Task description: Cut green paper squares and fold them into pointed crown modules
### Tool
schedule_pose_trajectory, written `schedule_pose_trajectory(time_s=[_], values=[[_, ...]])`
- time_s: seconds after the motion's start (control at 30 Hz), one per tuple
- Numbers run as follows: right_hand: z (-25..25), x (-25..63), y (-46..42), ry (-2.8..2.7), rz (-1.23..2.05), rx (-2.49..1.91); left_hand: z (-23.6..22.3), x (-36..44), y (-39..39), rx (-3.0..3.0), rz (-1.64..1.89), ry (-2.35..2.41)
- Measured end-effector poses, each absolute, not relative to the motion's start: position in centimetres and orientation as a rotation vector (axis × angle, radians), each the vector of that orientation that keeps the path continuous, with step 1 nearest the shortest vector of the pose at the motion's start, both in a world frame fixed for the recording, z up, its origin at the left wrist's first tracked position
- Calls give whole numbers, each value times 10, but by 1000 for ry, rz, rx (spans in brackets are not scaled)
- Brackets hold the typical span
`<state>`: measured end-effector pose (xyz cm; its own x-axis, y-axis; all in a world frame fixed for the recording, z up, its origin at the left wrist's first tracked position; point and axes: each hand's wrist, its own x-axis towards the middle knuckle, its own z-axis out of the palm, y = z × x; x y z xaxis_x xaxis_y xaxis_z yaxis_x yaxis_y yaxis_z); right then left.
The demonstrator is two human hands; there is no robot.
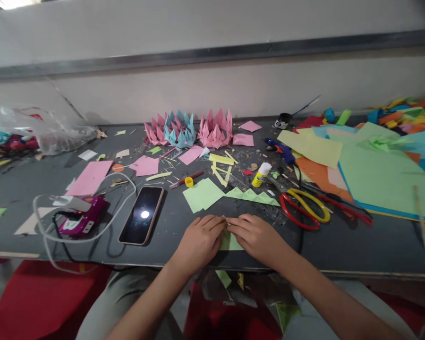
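Note:
A piece of light green paper (231, 242) lies near the table's front edge, partly covered by both hands. My left hand (201, 237) rests on its left side, fingers together and pressed down on the paper. From the right, my right hand (255, 236) presses on the same sheet, and the fingertips of both hands meet at its top. Just beyond them are more light green squares (203, 194) and a folded green strip with pointed peaks (253, 196). A yellow glue stick (261, 174) with a white top stands behind the strip.
Scissors with red and yellow handles (304, 208) lie to the right, near a blue glue gun (280, 150) and stacked coloured sheets (382, 174). To the left are a phone (141, 216) and a purple power strip (83, 217) with cables. Folded paper crowns (216, 130) stand by the wall.

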<state>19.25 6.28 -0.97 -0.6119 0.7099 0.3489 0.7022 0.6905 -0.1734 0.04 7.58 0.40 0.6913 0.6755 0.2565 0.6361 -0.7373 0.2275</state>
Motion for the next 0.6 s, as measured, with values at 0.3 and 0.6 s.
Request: schedule_pose_trajectory(time_s=[0.3,0.6], values=[[-7,195,62,-2379,213,-1154,5,3,81,2598,531,1147],[-5,192,61,-2101,533,-1282,7,12,91,2304,746,1121]])
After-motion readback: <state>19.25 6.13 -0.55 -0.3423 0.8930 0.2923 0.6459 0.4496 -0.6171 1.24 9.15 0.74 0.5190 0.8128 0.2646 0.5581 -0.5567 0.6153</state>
